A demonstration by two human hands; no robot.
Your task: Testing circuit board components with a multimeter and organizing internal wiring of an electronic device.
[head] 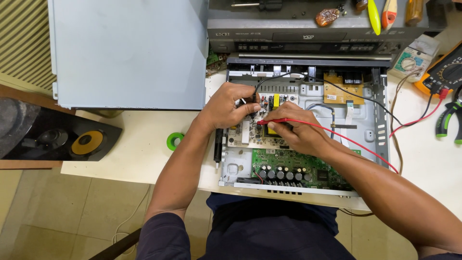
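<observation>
My left hand (230, 107) is pinched around a slim black test probe (253, 100), its tip on the pale power circuit board (250, 130) inside the open grey metal player chassis (375, 125) on the white tabletop (139, 144). My right hand (297, 129) is closed on a thin red test probe (275, 122), pressed to the same board. A green circuit board with black capacitors (293, 168) lies nearer me.

Probe tips hidden under both hands, multimeter (446, 72) cut by right edge, speaker (57, 137) perhaps partly cropped left
</observation>
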